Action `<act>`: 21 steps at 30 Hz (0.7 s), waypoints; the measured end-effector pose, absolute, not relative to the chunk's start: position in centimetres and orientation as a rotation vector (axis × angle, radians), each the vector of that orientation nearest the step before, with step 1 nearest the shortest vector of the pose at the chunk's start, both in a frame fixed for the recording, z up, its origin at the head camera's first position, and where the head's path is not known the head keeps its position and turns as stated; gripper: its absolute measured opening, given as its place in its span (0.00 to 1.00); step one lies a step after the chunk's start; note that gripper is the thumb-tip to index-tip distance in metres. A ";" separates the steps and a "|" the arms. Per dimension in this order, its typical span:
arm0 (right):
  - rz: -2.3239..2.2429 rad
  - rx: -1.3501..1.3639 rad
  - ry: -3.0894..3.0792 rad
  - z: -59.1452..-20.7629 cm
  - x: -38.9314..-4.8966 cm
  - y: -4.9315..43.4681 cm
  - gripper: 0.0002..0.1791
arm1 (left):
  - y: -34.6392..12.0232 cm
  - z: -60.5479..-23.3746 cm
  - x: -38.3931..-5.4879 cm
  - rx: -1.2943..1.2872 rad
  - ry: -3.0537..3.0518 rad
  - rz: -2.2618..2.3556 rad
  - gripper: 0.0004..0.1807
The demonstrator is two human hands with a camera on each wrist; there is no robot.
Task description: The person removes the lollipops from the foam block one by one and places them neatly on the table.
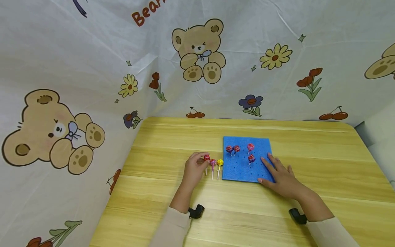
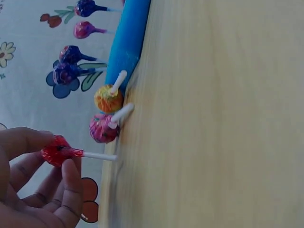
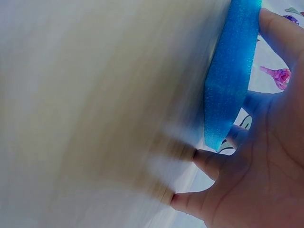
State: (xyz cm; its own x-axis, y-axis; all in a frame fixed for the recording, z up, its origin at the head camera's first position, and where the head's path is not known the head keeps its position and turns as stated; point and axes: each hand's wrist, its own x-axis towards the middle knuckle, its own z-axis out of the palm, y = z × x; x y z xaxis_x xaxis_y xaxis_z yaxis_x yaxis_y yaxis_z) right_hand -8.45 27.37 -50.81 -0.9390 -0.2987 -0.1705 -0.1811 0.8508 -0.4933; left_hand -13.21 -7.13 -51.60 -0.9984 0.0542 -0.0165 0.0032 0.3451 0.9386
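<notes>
My left hand (image 1: 195,167) pinches a red lollipop (image 2: 58,151) by its wrapped head, its white stick free. Right beside it on the table lie a pink lollipop (image 1: 213,162) and a yellow lollipop (image 1: 220,162), sticks toward me. A blue foam board (image 1: 234,173) dotted with small holes is to their right. Standing in it are two dark lollipops (image 1: 236,148) side by side, a pink-red one (image 1: 250,146) and another dark one (image 1: 251,158). My right hand (image 1: 282,176) rests spread on the board's right edge, two fingertips touching the table in the right wrist view.
The wooden table (image 1: 324,154) reaches back to a white curtain (image 1: 247,20) printed with bears and flowers, which also hangs along the left side. A black wrist camera (image 1: 196,211) sits at my left cuff, another black camera (image 1: 298,216) at my right.
</notes>
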 end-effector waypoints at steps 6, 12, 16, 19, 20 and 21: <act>-0.704 -0.366 2.790 -51.0 -8.5 27.4 0.50 | -7.8 -52.0 -13.5 -0.012 2.539 1.689 0.18; -0.701 -0.376 2.797 -51.1 -8.5 27.5 0.50 | -8.1 -52.1 -13.9 0.014 2.579 1.561 0.16; -0.698 -0.381 2.800 -51.1 -8.5 27.5 0.50 | -8.4 -52.3 -14.2 0.037 2.585 1.490 0.15; -0.696 -0.380 2.798 -51.2 -8.6 27.6 0.50 | -8.5 -52.3 -14.3 0.040 2.560 1.487 0.14; -0.696 -0.380 2.797 -51.2 -8.6 27.6 0.50 | -8.5 -52.3 -14.4 0.044 2.558 1.486 0.14; -0.693 -0.380 2.798 -51.3 -8.6 27.6 0.50 | -8.5 -52.3 -14.4 0.051 2.561 1.484 0.13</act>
